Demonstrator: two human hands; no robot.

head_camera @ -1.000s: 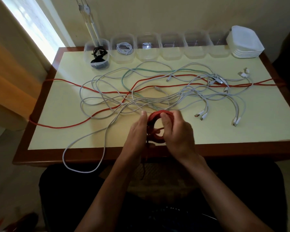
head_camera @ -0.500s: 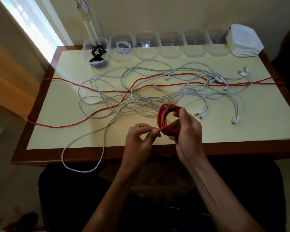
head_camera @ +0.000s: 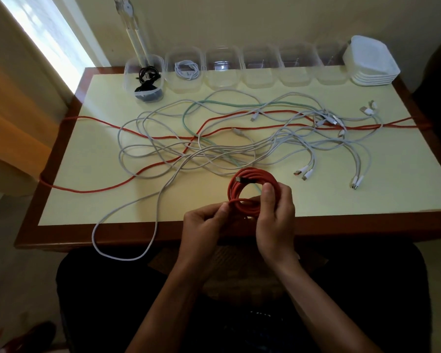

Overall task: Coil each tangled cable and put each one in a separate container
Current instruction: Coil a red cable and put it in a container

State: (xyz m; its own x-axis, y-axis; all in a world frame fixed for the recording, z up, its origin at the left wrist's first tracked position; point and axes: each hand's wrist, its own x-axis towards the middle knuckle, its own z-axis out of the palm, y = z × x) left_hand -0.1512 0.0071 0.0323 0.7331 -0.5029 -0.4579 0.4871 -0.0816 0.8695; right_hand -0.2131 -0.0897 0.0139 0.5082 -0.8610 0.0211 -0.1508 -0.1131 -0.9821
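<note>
A red cable coil is held upright over the table's near edge. My right hand grips its right side, thumb through the loop. My left hand pinches the loose red strand at the coil's lower left. Behind them lies a tangle of white cables, a green cable and more red cable running off both table sides. Along the back edge stands a row of clear containers: one with a black cable, one with a white coiled cable, and several without cables.
A stack of white lids sits at the back right corner. A white cable loop hangs over the front edge of the yellow-topped table. A lamp stem rises behind the left container. A window is at left.
The coil turned from flat under both hands to upright in my right hand. My left hand came off the coil and now pinches the loose strand beside it.
</note>
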